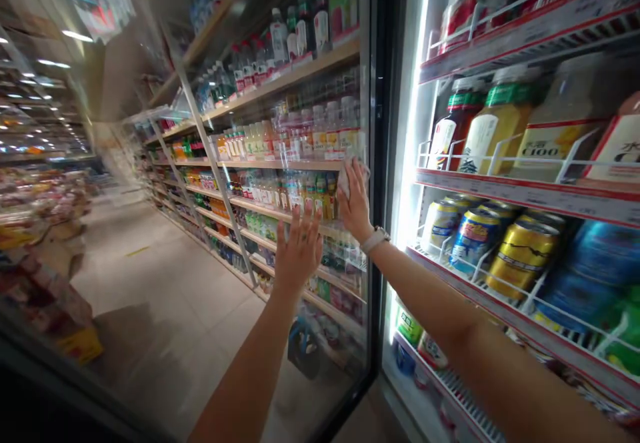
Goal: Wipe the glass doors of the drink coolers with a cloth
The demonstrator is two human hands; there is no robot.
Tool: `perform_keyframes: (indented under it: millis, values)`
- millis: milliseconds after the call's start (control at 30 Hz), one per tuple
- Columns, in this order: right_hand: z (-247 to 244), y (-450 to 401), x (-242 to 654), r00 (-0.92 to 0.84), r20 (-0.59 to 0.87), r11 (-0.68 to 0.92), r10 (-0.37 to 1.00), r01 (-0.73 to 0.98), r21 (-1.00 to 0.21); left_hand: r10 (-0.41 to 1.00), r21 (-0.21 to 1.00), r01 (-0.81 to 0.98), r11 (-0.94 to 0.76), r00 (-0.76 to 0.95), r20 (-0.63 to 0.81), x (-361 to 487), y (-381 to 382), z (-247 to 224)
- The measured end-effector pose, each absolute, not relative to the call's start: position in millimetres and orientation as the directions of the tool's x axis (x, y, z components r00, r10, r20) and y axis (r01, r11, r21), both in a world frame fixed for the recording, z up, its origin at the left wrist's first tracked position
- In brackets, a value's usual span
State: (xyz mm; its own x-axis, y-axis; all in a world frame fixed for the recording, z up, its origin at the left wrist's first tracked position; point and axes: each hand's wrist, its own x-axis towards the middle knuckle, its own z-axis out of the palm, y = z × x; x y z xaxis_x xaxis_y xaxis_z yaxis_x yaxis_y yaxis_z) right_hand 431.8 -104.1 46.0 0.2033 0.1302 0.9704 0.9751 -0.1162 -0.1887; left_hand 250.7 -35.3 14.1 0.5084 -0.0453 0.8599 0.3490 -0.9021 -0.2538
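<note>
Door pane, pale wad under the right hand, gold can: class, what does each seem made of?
Door pane: smooth and glossy, probably glass; shelves show in it.
Pale wad: soft and matte, cloth or perhaps paper, judging by its crumpled look.
Gold can: shiny metal, probably aluminium; its side gleams.

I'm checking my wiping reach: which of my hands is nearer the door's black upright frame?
Your right hand, holding a pale cloth to the glass just left of the frame. Your left hand is lower and farther left.

Two hands (299, 249), one cloth (344, 181), one wristwatch (376, 239), one glass door (260, 336)
</note>
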Motion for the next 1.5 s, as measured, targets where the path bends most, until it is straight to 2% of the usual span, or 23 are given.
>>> perform_keyframes:
  millis: [67,167,300,400,467,567,633,733,867,967,1067,1267,1333,1400,1500]
  values:
    - [75.4,-102.5,439.7,0.187,0.975,-0.137,0.117,0.976,-0.171,-0.036,-0.238,0.334,-0.912,0.513,0.858,250.6,-35.2,13.8]
    - [60.3,-102.9,444.4,0.201,0.975,-0.151,0.097,0.971,-0.185,-0.039,-0.240,0.337,-0.911,0.507,0.861,250.9,-34.9,13.0]
    - [-42.2,-111.3,438.3,0.302,0.949,-0.126,0.093,0.949,-0.290,-0.063,-0.264,0.354,-0.897,0.490,0.870,251.0,-36.4,12.7]
    - [-143.2,-123.7,419.2,0.425,0.884,-0.170,0.197,0.902,-0.396,-0.062,-0.263,0.360,-0.895,0.484,0.873,250.4,-38.3,13.0]
    - [-201.8,-131.3,400.7,0.454,0.858,-0.179,0.240,0.889,-0.421,-0.058,-0.260,0.358,-0.897,0.486,0.872,249.9,-39.1,13.0]
    - [-245.5,-133.5,377.9,0.483,0.834,-0.185,0.268,0.875,-0.447,-0.055,-0.260,0.352,-0.899,0.498,0.865,249.6,-39.7,13.0]
    - [-232.3,-127.3,373.4,0.508,0.822,-0.193,0.257,0.860,-0.472,-0.061,-0.266,0.350,-0.898,0.500,0.864,249.8,-39.9,13.2]
    - [-151.7,-112.4,381.1,0.493,0.844,-0.173,0.211,0.869,-0.464,-0.074,-0.275,0.358,-0.892,0.484,0.872,250.8,-38.7,13.5]
    - [-6.1,-95.5,392.5,0.274,0.948,-0.086,0.162,0.961,-0.263,-0.098,-0.293,0.365,-0.884,0.468,0.878,252.8,-32.0,12.7]
    - [49.8,-85.1,392.5,0.214,0.969,-0.080,0.121,0.975,-0.206,-0.135,-0.327,0.367,-0.871,0.462,0.876,253.5,-25.5,11.9]
    - [25.4,-78.8,388.6,0.182,0.971,-0.092,0.153,0.981,-0.169,-0.158,-0.347,0.363,-0.865,0.461,0.874,253.2,-21.1,12.1]
    - [-147.6,-92.5,366.6,0.095,0.931,-0.080,0.352,0.994,-0.071,-0.159,-0.338,0.341,-0.877,0.458,0.875,254.0,-16.3,12.2]
    - [-183.8,-99.8,359.0,0.080,0.910,-0.076,0.407,0.996,-0.054,-0.154,-0.328,0.332,-0.884,0.457,0.876,254.7,-15.0,11.7]
    - [-187.3,-103.5,357.5,0.070,0.892,-0.077,0.447,0.996,-0.040,-0.152,-0.325,0.326,-0.888,0.459,0.875,255.6,-13.9,11.0]
    - [-126.9,-101.2,368.7,0.019,0.875,-0.079,0.484,0.997,0.023,-0.165,-0.324,0.310,-0.894,0.444,0.881,256.9,-12.0,10.0]
